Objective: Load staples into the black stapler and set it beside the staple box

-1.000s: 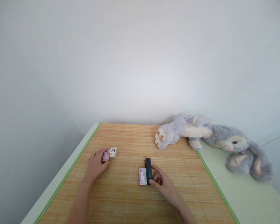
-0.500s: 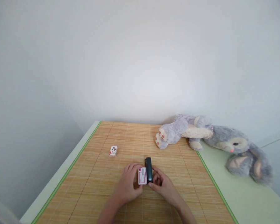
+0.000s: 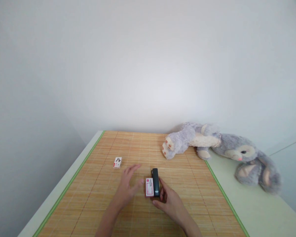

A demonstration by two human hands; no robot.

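Observation:
A black stapler (image 3: 155, 183) lies lengthwise on the bamboo mat, pointing away from me. Directly along its left side sits a small white box with red print (image 3: 149, 188). My right hand (image 3: 169, 201) rests against the stapler, fingers along its right side and thumb at its near end. Left of the small box, my left hand (image 3: 128, 187) holds nothing, its fingers spread and slightly blurred. A second small white box with a dark picture on top (image 3: 117, 162) lies farther off to the left, apart from both hands.
The bamboo mat (image 3: 98, 197) with green edging covers much of a pale table (image 3: 256, 200). A grey plush rabbit (image 3: 236, 148) lies on its side along the back right, partly on the mat. A white wall (image 3: 143, 65) rises behind the table.
My left hand has let go of the red-printed box and moved left, its fingers opening. My right hand stays by the stapler, its thumb slightly lower. The view has shifted a little.

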